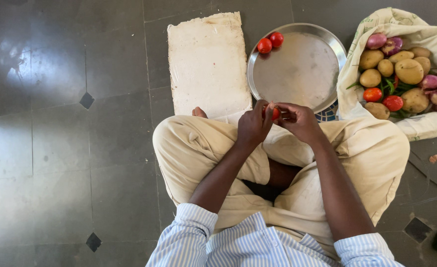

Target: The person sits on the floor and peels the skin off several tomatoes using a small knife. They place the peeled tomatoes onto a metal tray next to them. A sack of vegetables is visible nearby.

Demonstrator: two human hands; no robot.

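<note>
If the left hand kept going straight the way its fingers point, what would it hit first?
The left hand points up and right, so beyond the tomato it holds it would probably first reach the near rim of the steel plate, though depth is hard to judge.

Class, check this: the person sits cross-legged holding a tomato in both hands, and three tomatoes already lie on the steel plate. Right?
Not quite. The head view shows two tomatoes on the steel plate, not three. The left hand and right hand do hold a tomato.
</note>
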